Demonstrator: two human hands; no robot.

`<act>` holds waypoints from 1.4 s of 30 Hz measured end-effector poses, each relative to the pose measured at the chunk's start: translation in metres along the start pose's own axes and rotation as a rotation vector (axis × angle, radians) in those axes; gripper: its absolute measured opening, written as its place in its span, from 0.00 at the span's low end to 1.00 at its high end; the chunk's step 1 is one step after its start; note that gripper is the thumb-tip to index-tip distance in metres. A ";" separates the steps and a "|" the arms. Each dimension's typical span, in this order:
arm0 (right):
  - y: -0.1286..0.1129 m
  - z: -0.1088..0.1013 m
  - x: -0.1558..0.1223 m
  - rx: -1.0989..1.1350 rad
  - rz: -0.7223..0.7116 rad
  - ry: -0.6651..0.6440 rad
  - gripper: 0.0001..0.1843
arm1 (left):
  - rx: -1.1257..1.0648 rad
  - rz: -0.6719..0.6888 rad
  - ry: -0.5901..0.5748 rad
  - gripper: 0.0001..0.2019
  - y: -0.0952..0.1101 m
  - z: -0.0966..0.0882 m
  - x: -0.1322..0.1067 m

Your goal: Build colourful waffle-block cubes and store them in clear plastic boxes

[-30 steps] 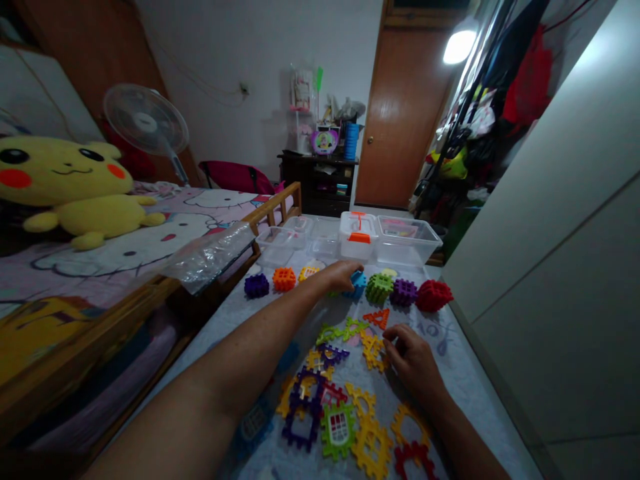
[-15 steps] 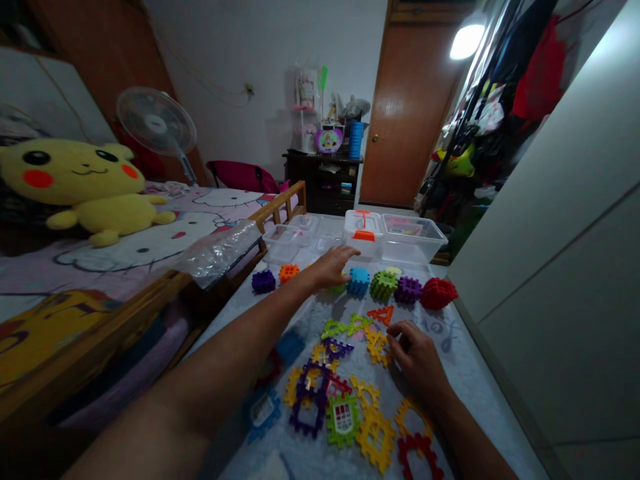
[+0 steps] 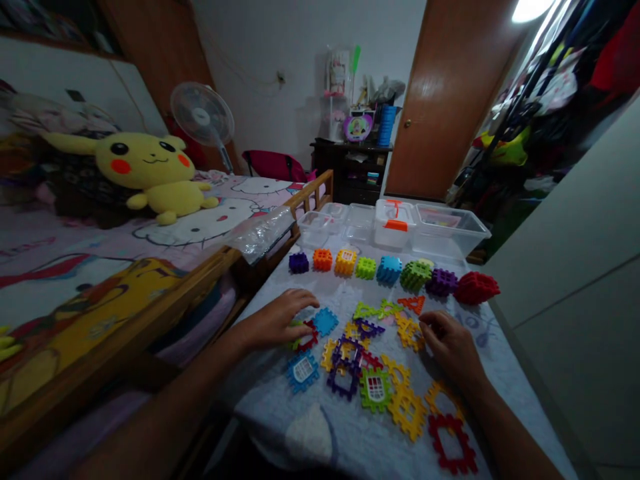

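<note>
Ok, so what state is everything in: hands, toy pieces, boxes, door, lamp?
Left hand: open, fingers spread
Right hand: fingers curled, grip unclear
Loose pieces: spread out, some overlapping
Stacked pieces: lined up in a row
Orange-latched box: lid on
Rightmost clear box: open on top
Door: shut
Lamp: lit

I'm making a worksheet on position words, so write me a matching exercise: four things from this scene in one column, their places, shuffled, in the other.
Things
1. Red stack of plastic pieces
2. Light-blue, tooth-edged plastic piece without a window
3. Translucent plastic box with orange handle and clasp
4. Dark purple-blue, blocky plastic stack

Places
A. Beside the left hand
B. Left end of the row of stacks
C. Beyond the row, among clear plastic containers
D. Right end of the row

Pairs: 1-D, 2-A, 3-C, 4-B
</note>
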State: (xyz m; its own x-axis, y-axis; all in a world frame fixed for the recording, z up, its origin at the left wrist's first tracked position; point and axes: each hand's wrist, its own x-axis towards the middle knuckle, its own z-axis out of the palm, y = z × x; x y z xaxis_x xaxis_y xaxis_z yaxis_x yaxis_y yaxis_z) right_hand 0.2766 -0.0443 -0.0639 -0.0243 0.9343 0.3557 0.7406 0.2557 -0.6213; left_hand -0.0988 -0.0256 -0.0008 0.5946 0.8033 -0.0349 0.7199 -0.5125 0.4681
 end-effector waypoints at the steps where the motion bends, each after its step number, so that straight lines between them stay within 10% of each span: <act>1: 0.000 0.000 0.000 -0.002 0.001 -0.003 0.11 | -0.010 -0.016 -0.004 0.21 0.000 0.003 -0.007; 12: 0.006 -0.001 -0.002 -0.025 0.003 -0.006 0.11 | -0.025 -0.099 -0.038 0.58 0.005 0.052 -0.023; 21: 0.001 0.000 -0.001 -0.020 -0.009 -0.006 0.11 | -0.046 0.013 0.179 0.44 -0.006 0.064 -0.007; 30: 0.001 -0.003 -0.001 -0.043 -0.012 -0.004 0.11 | -0.186 -0.169 0.413 0.27 -0.025 0.052 0.016; 42: 0.006 0.002 -0.001 -0.031 -0.006 -0.037 0.10 | -0.207 -0.230 0.300 0.20 -0.040 0.037 0.020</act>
State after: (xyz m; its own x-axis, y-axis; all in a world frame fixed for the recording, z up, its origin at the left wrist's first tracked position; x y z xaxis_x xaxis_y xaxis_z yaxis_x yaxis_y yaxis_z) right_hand 0.2797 -0.0433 -0.0696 -0.0534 0.9414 0.3330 0.7606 0.2544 -0.5973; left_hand -0.1022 -0.0003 -0.0525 0.2741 0.9579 0.0853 0.7162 -0.2625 0.6467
